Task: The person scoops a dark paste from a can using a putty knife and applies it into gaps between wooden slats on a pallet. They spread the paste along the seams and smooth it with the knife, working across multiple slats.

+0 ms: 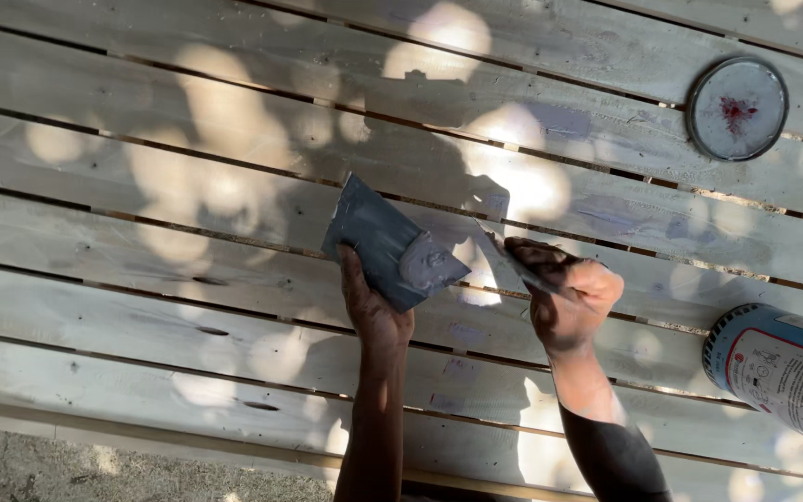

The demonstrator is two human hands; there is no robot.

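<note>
A surface of pale wooden planks [141, 307] with narrow dark gaps between them fills the view, dappled with sun patches and shadow; at the lower left a strip of gravel ground [67, 469] is seen beyond the edge. Near the middle, a flat grey board [378, 237] carrying a smear of grey putty [427, 263] is gripped from below by the left hand [374, 311], the fingers closed on its lower edge. Just beside it, a narrow scraper [506, 253] is clamped in the right hand [564, 297], its blade laid on a plank close to the board's right corner. Well apart at the upper right, a round tin lid [736, 108] with a red spot is lying flat. At the right edge, a labelled tin [787, 372] is lying on its side. Nothing is placed between the hands.
</note>
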